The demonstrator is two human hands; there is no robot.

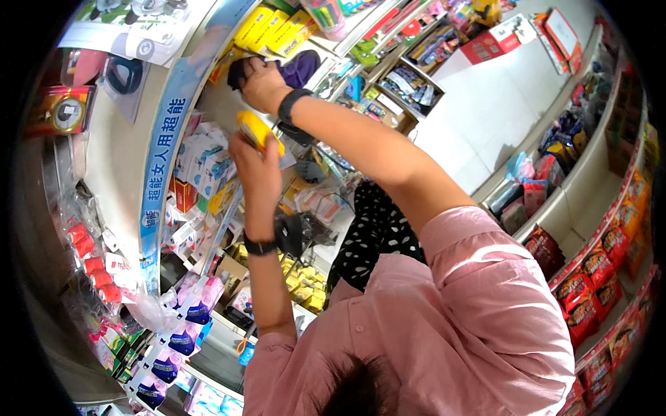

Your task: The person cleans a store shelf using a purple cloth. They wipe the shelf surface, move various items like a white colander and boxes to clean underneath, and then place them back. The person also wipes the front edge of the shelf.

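My left hand [257, 171] holds a small yellow box [255, 130] upright between thumb and fingers, just in front of a store shelf. Above and to the right, my right hand [263, 86] is on a bunched dark purple cloth [302, 69] lying on the shelf board [216, 101]. Its fingers press into the cloth, and folds of it show on both sides of the hand. Several yellow boxes [273, 32] stand in a row just behind the cloth. Below the shelf board, white and blue boxes [205, 161] are piled near my left hand.
A blue printed shelf strip [166, 130] runs along the left. Lower left hang purple-and-white packs [182, 338]. Yellow packs [307, 283] lie on a lower shelf beside my left forearm. Open cartons [411, 86] stand on the tiled floor [468, 125]; red snack bags [583, 312] line the right shelf.
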